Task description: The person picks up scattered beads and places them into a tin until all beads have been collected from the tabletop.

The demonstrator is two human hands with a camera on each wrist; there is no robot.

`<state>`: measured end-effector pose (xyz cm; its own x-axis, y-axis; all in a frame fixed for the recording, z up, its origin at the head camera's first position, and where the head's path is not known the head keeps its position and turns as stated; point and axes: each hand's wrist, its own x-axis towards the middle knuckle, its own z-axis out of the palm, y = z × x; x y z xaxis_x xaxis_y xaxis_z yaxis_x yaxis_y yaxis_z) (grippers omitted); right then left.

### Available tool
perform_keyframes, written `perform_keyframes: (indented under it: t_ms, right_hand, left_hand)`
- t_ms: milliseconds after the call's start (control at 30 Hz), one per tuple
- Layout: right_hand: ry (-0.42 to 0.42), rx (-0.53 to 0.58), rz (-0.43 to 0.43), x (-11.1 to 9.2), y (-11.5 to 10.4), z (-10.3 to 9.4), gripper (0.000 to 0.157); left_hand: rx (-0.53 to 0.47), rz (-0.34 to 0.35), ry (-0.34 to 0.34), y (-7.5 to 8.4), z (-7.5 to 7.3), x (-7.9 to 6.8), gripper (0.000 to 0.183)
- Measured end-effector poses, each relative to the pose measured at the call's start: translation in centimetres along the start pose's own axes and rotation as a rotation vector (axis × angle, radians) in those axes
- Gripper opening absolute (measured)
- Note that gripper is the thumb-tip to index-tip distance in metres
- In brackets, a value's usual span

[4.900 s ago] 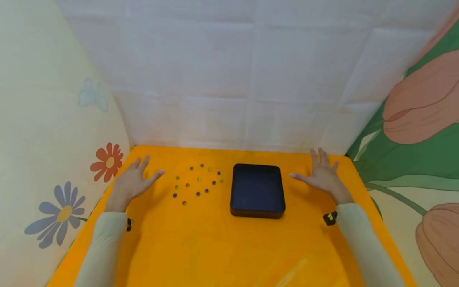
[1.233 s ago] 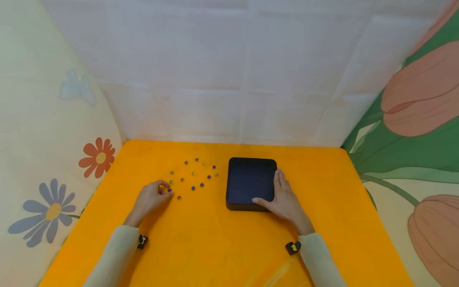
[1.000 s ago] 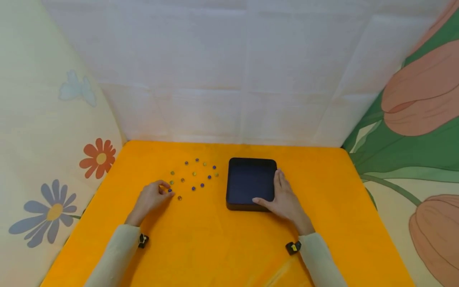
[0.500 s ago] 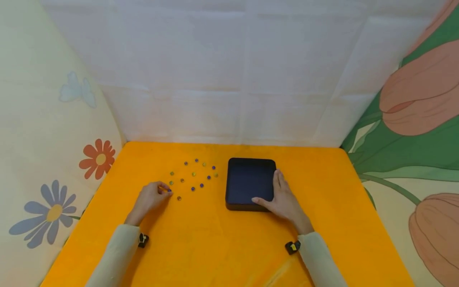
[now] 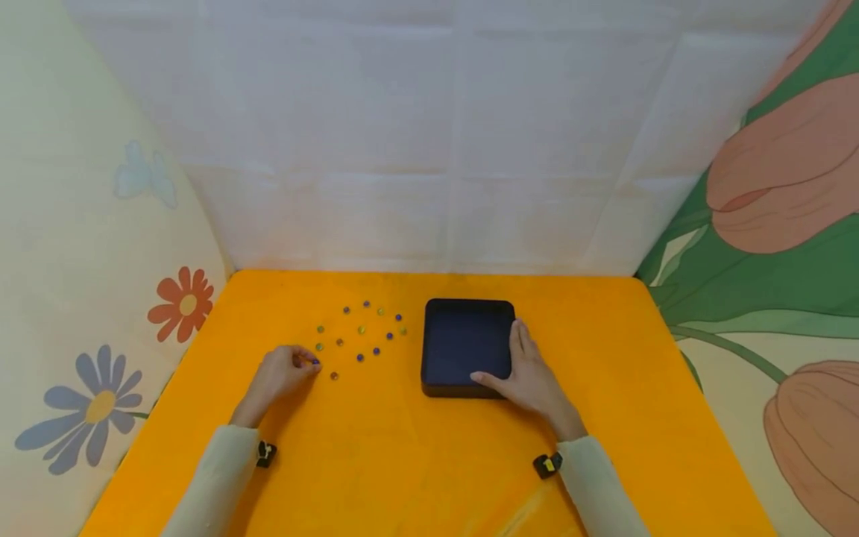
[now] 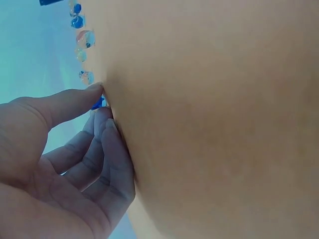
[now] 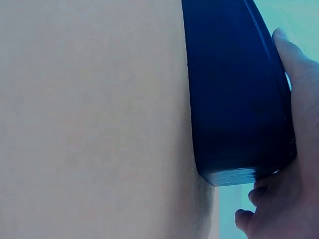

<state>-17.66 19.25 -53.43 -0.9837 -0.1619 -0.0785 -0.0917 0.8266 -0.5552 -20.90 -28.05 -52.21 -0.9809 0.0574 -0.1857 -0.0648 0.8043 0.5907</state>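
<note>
Steadying the tray (image 5: pixel 444 391), probably, the right hand (image 5: pixel 534 380) grips its near right corner; the left hand (image 5: pixel 278 373) pinches a marble (image 6: pixel 98 103).

Orange tablecloth (image 5: pixel 403 455), black tray (image 5: pixel 463 391), blue marbles (image 5: pixel 360 358), yellow-green marbles (image 5: pixel 362 330), amber marbles (image 5: pixel 335 377), white backdrop (image 5: pixel 335 97), red flower (image 5: pixel 188 304), grey-violet flower (image 5: pixel 99 407), pink tulips (image 5: pixel 792 168), green leaves (image 5: pixel 785 283), pale sleeves (image 5: pixel 215 477)

I'm looking into a small screened-off booth, though whether a home, an office or a lab lies around it I can't tell. An orange-covered bench (image 5: pixel 403 462) is closed in on three sides: a creased white sheet (image 5: pixel 335 112) hanging behind, a pale flower-and-butterfly print (image 5: pixel 67 246) at left, a big tulip print (image 5: pixel 792 179) at right. Small black wrist-worn devices (image 5: pixel 266 454) give it a makeshift recording-set look
</note>
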Motion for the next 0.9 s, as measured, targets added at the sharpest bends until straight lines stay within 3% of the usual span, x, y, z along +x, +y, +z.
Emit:
perform_keyframes:
  t_ms: [900]
  right_hand:
    - [-0.008, 0.017, 0.014, 0.03, 0.12, 0.19, 0.135]
  left_hand:
    - [0.001, 0.015, 0.021, -0.21, 0.51, -0.42, 0.023]
